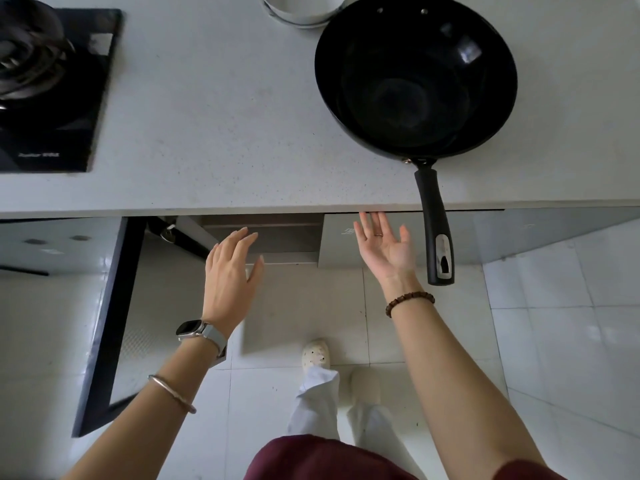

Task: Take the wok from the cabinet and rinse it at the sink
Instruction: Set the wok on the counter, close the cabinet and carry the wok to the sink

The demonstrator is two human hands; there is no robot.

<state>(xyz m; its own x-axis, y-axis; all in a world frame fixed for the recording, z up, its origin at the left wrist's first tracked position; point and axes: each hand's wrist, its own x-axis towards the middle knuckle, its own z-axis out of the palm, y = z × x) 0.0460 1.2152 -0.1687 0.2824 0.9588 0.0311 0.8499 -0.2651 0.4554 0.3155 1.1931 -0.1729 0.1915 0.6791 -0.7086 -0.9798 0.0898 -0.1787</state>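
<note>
Two hands free, nothing gripped. Biggest first: the countertop (214, 109) spans the frame, gas hob (45, 88) at its left end. The wok (415, 76) is already out of the cabinet, sitting upright on the counter's right side, bowl empty, next to a white pot (301, 10) at the far edge. Its handle (434, 223) overhangs the counter front and points toward you. Below, the left cabinet door (104, 323) hangs wide open; the right door (346, 242) looks shut or nearly so.

Your left hand (230, 271) hovers in front of the open cabinet, fingers spread and loose, touching nothing. Your right hand (384, 245) is palm up, fingers splayed, tips near the counter's underside, just left of the handle but apart from it.

My read: retrieval is done, the carry to the sink is next. The sink isn't in view. Swing the open door closed with your left so you don't clip it. Take the handle with your right at mid-length, full wrap, not by the tip. Lift the bowl straight up before turning, so it clears the white pot.
</note>
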